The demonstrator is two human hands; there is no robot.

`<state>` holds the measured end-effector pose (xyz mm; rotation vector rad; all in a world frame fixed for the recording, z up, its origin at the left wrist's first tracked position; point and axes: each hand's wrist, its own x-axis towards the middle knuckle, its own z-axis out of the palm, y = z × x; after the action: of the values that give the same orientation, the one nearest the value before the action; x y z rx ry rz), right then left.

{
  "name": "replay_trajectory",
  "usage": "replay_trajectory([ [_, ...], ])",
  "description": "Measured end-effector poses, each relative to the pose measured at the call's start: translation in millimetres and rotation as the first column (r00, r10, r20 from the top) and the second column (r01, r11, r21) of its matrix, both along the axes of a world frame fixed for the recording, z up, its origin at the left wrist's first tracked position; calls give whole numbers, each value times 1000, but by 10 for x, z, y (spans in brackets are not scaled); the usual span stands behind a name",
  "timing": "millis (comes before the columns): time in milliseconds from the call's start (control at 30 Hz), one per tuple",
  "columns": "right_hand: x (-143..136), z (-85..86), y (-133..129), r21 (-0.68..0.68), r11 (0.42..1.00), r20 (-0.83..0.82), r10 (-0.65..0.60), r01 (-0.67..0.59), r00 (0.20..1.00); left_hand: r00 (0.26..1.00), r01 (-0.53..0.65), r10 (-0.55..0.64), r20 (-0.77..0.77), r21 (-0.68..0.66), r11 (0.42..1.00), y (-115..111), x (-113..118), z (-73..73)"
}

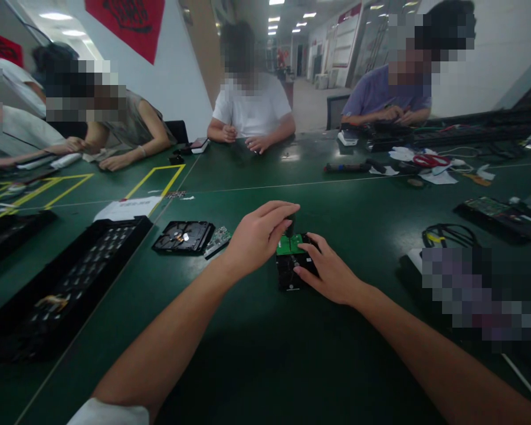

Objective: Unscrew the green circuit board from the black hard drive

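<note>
A hard drive [287, 278] lies on the green table in front of me, its green circuit board [285, 246] facing up. My left hand [261, 233] is closed around the dark handle of a screwdriver [291, 225], held upright over the board. The screwdriver's tip is too small to make out. My right hand [330, 268] grips the drive from its right side, with fingertips on its top face. Left of the drive lie another hard drive [183, 237] and a loose circuit board [220, 239].
A long black tray [77, 277] stands at the left, by a sheet of paper [130, 208]. At the right are a coiled black cable [451, 233] and a device with a bare circuit board [495, 211]. Several people sit across the table, near tools [349, 167] and scraps.
</note>
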<state>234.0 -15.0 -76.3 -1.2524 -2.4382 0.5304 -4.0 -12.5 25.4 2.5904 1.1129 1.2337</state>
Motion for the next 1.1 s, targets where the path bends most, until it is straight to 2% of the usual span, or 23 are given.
replay_trajectory([
  [133,7,-9,1,-11,1000,-6,0,0,1000,1000,-4,3,-20,-22,1000,-5,-10,-6],
  [400,21,-19,10,-26,1000,-49,-1,0,999,990,-136,136,-30,-17,991,17,-19,-41],
  [633,3,-48,22,-12,1000,-52,-6,6,999,976,-192,192,-101,11,981,-5,-24,-49],
  [833,-2,-47,29,-8,1000,-27,-3,3,1000,983,-165,164,-88,0,986,-28,-8,-25],
  [967,1,-51,28,-13,1000,-27,-19,19,999,981,-168,173,-90,55,984,-34,9,-31],
  [1100,2,-69,27,9,1000,-49,-2,3,999,955,-226,249,-158,150,962,-56,16,-4],
])
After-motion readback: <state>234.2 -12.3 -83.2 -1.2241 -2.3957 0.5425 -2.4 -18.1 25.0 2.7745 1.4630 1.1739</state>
